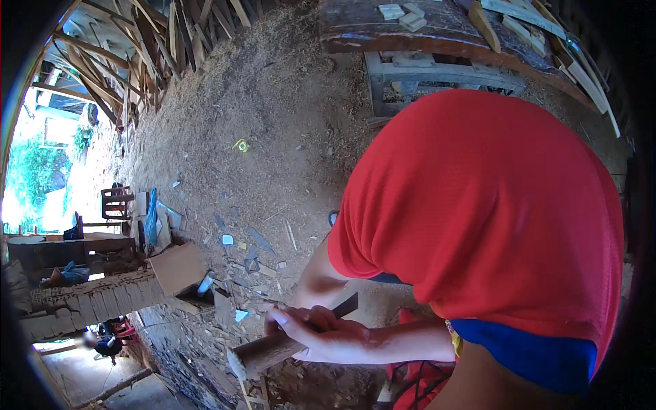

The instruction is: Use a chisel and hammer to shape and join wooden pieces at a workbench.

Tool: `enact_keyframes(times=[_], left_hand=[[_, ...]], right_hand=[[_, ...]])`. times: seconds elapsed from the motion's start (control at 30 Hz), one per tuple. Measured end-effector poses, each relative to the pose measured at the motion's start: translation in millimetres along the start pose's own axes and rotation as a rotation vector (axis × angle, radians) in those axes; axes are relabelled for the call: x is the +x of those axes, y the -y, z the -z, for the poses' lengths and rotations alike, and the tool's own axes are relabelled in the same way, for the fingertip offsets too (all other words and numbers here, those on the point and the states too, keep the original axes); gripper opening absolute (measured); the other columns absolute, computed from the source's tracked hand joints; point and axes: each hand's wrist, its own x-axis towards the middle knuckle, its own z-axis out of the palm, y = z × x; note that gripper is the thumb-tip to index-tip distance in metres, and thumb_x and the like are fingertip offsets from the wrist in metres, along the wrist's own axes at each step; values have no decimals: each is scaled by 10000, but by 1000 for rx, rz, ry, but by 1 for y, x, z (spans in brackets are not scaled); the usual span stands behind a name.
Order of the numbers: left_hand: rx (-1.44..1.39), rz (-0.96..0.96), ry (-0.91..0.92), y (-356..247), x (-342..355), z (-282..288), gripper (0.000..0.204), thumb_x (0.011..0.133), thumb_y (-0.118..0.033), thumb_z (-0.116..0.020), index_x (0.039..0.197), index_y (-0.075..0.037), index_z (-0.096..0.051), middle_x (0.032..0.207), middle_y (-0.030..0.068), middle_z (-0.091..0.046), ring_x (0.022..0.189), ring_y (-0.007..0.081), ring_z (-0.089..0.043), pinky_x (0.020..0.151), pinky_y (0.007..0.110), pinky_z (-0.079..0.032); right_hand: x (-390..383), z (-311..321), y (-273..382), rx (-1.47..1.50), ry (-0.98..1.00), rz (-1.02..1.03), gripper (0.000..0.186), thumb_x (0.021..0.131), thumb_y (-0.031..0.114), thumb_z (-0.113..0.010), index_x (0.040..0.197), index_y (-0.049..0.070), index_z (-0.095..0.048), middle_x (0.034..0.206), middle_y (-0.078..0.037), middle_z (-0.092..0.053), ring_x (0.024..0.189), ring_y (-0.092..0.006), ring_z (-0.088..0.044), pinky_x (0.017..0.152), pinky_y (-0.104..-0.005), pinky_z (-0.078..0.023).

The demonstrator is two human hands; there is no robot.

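My left hand (326,338) is closed round a tool with a thick brown handle (270,354) and a dark flat end (347,305); it looks like a chisel. The handle's pale blunt butt slants toward the lower left, while the dark end points up and right. My right arm (320,277) reaches down from a red sleeve, and its hand is hidden behind the left hand. A red shirt (478,198) with a blue edge fills much of the right side. Below the hands, red cloth with black cords (418,376) shows in part.
Scraps and shavings litter the dirt floor, with a yellow coil (240,145) on it. A wooden workbench (410,42) bears offcuts and planks, above a pale frame (444,75). Boards (181,41) lean at upper left. A cardboard piece (178,268) lies left; farther off sits a person (108,344).
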Motion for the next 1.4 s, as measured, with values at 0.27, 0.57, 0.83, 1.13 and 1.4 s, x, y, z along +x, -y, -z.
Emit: enact_keyframes(times=[0.27, 0.57, 0.83, 1.13, 1.4], left_hand=[[2, 47, -6, 7, 12, 23, 421, 1003, -259, -696, 1285, 13, -544, 805, 11, -516, 473, 16, -274, 416, 206, -162], [45, 30, -19, 10, 16, 55, 464, 999, -268, -695, 1324, 18, -527, 786, 4, -502, 483, 20, -287, 429, 209, -181], [124, -18, 73, -9, 16, 63, 503, 996, -276, -694, 1359, 22, -513, 769, -3, -490, 491, 24, -299, 440, 211, -197], [157, -24, 65, -12, 12, 65, 548, 993, -285, -693, 1398, 27, -497, 750, -10, -476, 501, 28, -312, 453, 214, -216], [155, 6, 47, -23, -2, 42, 570, 995, -282, -686, 1424, 30, -476, 736, -10, -468, 504, 32, -320, 456, 216, -226]], right_hand=[[10, -5, 46, -147, -18, 28, 400, 961, 392, -604, 1071, 14, -675, 986, -127, -668, 949, -280, -638, 968, -539, -488], [28, -8, 101, -251, -66, 64, 378, 965, 358, -595, 1104, 13, -658, 1016, -128, -656, 1000, -286, -632, 1026, -555, -477], [68, 12, 135, -319, -126, 115, 361, 969, 328, -588, 1134, 11, -643, 1043, -128, -646, 1046, -292, -627, 1078, -569, -468], [65, 23, 152, -347, -132, 152, 347, 974, 294, -580, 1167, 10, -627, 1073, -128, -634, 1097, -298, -620, 1135, -585, -457], [-53, 47, 135, -456, -6, -26, 338, 978, 264, -572, 1196, 9, -612, 1100, -129, -623, 1142, -303, -615, 1187, -599, -448]])
